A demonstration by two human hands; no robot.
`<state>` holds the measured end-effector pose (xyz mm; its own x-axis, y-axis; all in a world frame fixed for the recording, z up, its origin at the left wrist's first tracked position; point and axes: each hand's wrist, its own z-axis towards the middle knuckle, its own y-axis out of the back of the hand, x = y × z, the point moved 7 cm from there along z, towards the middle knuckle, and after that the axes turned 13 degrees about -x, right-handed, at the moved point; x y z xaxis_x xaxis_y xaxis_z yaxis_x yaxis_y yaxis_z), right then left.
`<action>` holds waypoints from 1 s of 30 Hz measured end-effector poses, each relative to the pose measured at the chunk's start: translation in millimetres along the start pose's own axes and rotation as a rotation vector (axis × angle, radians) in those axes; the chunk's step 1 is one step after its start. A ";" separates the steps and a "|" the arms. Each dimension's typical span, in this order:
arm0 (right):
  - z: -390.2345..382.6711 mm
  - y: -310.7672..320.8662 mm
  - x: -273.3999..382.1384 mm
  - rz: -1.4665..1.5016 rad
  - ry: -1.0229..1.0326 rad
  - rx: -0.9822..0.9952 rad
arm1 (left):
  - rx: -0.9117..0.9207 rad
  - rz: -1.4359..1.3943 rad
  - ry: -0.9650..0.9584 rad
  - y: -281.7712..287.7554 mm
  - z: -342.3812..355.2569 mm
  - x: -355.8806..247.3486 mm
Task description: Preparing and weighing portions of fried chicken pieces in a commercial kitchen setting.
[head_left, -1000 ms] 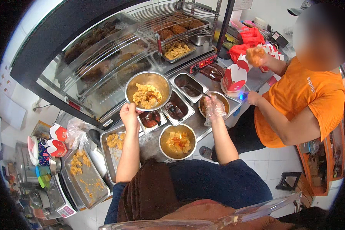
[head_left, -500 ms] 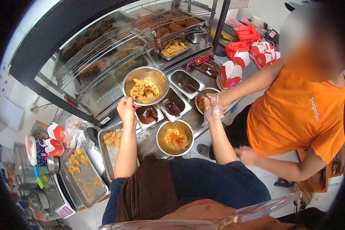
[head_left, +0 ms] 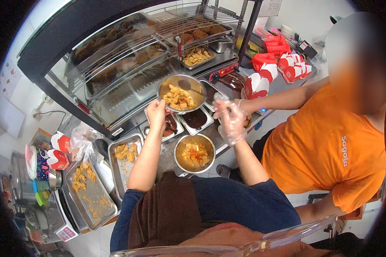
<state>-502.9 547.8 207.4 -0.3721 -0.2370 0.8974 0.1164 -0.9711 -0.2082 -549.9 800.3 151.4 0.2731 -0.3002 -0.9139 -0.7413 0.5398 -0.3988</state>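
Note:
My left hand [head_left: 157, 112], bare, grips the rim of a steel bowl [head_left: 197, 85] raised over the sauce pans. Fried chicken pieces [head_left: 178, 98] with some dark sauce lie in it. My right hand [head_left: 230, 122], in a clear plastic glove, is closed beside that bowl, its fingers pinched round what looks like a spoon's handle; the spoon is blurred and mostly hidden. A second steel bowl [head_left: 177, 160] stands on the counter below, holding chicken pieces topped with red-orange seasoning [head_left: 196, 155]. Dark sauce fills a steel pan [head_left: 197, 119] between the two bowls.
At right a co-worker in an orange shirt [head_left: 317, 145] stretches an arm [head_left: 283, 99] behind my right hand. A glass warming cabinet [head_left: 116, 77] stands ahead. Trays [head_left: 103, 218] with chicken lie at left. Red-and-white boxes [head_left: 256, 88] stand at the back right.
My left hand has moved the raised bowl to the right. My right hand has shifted from the right-hand bowl toward the raised one. The co-worker's lower arm has drawn back.

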 end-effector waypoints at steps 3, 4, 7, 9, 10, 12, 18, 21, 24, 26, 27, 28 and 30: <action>-21.1 -24.3 59.6 -0.407 0.782 0.304 | -0.004 -0.017 0.054 3.7 -5.1 -1.2; -25.4 -26.7 62.4 -0.418 0.766 0.305 | -0.009 -0.019 0.052 6.6 -5.9 -1.9; -37.9 -27.9 75.9 -0.513 0.900 0.295 | -0.006 -0.086 0.090 12.7 -9.4 -3.1; -42.0 -25.5 70.3 -0.491 0.928 0.327 | 0.000 -0.083 0.105 14.4 -13.0 -7.5; -45.1 -24.6 68.8 -0.470 0.934 0.330 | -0.005 -0.084 0.106 16.2 -13.8 -8.6; -50.5 -25.8 53.9 -0.508 0.904 0.376 | -0.021 -0.087 0.114 21.2 -15.1 -10.0; -56.3 -21.7 46.8 -0.462 0.899 0.347 | -0.062 -0.050 0.089 31.1 -22.1 -23.4; -58.5 -23.9 49.3 -0.466 0.847 0.367 | -0.025 -0.065 0.042 36.8 -22.7 -22.7; -58.1 -26.3 42.7 -0.425 0.798 0.378 | -0.037 -0.056 0.029 45.9 -19.6 -21.9; -62.3 -21.8 46.1 -0.394 0.808 0.308 | -0.073 -0.018 0.034 49.9 -24.0 -23.2; -62.8 -18.9 50.8 -0.362 0.821 0.241 | -0.076 -0.016 0.035 50.9 -25.6 -24.3; -62.8 -22.6 55.9 -0.390 0.828 0.226 | -0.072 -0.033 0.035 52.1 -26.4 -25.3; -59.2 -23.9 42.4 -0.376 0.779 0.236 | -0.068 -0.040 0.025 52.3 -25.8 -27.6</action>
<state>-575.9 559.3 227.4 -0.9332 0.0608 0.3541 0.0154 -0.9779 0.2084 -612.1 816.6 157.7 0.2888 -0.3406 -0.8948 -0.7702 0.4724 -0.4284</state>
